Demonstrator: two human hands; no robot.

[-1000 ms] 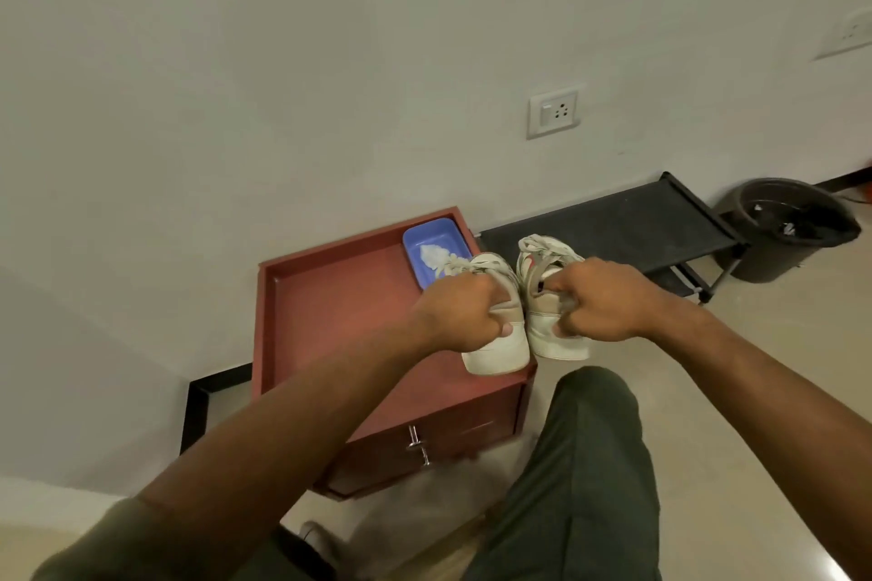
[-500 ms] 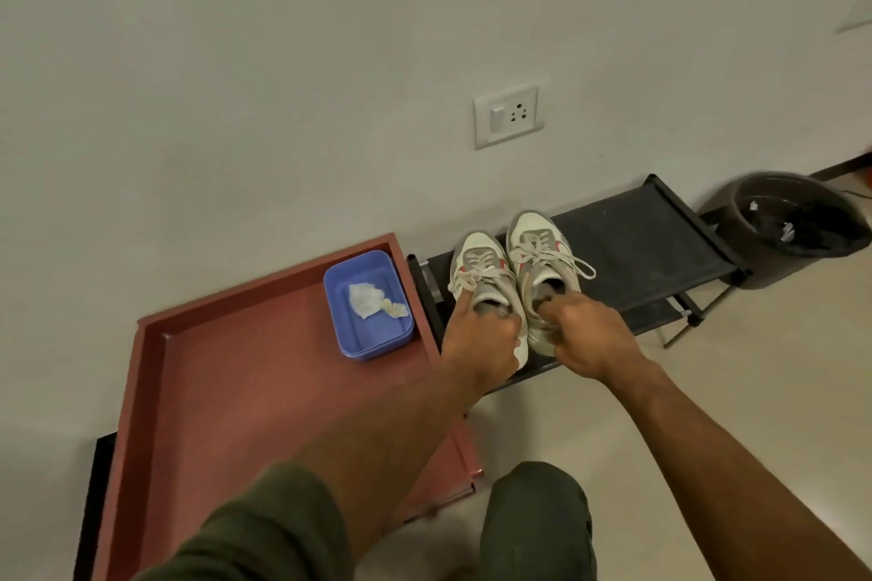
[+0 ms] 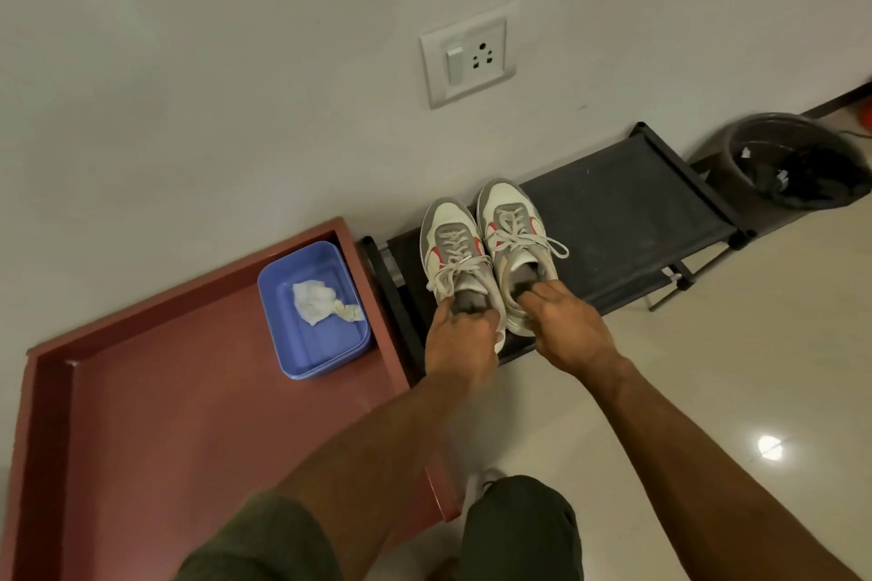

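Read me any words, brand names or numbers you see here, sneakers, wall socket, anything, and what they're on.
None can be read.
The sneakers show red and grey panels but no legible brand.
The wall socket plate is blank.
The blue tub carries no label.

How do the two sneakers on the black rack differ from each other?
The left sneaker stands nearer the front edge of the rack; the right sneaker reaches farther toward the wall. A lace loop of the right sneaker sticks out past its side; the left sneaker's bow lies across its top. The left hand grips the left sneaker's heel, the right hand the right sneaker's. Both are white and grey with red marks.
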